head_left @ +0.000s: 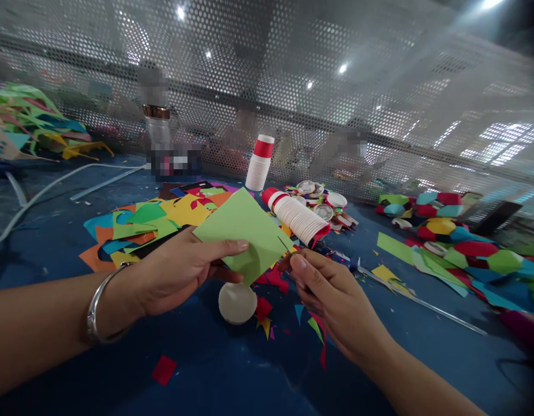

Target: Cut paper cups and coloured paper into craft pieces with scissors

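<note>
Extends bare forearms [41, 329] from near left and near right. With left hand [175, 277] nearly closed, pinches a light-green square paper sheet [245, 222] at centre, just beyond a round off-white piece [238, 305]. With right hand [325, 289] curled, grips a slim dark pointed tool [286, 248], mostly hidden, at the sheet's right corner.

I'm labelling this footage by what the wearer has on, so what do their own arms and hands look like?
Both hands are ungloved, and no sleeve shows on either forearm. On the wrist of the left hand is a shiny, silver-coloured bangle. The right hand has nothing visible at its wrist.
</note>
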Motion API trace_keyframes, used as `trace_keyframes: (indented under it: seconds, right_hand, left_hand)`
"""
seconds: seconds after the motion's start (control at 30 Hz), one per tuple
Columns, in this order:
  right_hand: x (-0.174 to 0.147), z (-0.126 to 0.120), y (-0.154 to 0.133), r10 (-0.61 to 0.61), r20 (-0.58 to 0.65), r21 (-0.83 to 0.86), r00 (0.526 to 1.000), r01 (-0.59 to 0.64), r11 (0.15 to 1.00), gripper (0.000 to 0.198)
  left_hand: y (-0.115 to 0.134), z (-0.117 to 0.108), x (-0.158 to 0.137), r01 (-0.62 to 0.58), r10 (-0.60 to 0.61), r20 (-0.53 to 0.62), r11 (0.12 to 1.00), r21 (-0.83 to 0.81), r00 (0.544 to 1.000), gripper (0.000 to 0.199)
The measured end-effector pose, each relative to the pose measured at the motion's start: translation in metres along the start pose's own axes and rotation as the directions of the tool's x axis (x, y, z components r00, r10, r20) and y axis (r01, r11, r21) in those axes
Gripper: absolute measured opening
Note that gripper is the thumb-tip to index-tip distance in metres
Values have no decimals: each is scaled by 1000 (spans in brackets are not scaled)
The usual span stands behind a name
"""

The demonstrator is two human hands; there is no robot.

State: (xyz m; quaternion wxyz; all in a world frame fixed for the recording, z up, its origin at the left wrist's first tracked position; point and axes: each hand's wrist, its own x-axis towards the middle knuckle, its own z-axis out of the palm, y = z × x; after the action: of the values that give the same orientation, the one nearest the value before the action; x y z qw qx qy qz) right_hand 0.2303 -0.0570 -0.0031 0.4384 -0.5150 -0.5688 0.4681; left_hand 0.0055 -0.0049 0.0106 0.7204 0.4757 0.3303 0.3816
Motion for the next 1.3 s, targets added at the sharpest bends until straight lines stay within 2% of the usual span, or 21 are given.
trace_keyframes:
  seconds: [0.37,0.97,1.3]
  right_hand:
    - [1,-1,0,-18,20,-25,1000,18,1000,43]
    - [-3,-1,0,-22,12,-30,1000,23,999,47]
    - [-1,-1,4,-26,7,-9,1000,26,1000,48]
  left_hand:
    - [-4,0,-2,-7,7,50,1000,-1,999,28]
    - [-1,2,-2,18,-15,84,999,-29,996,30]
    - [-5,3,-3,-4,1,90,999,33,996,17]
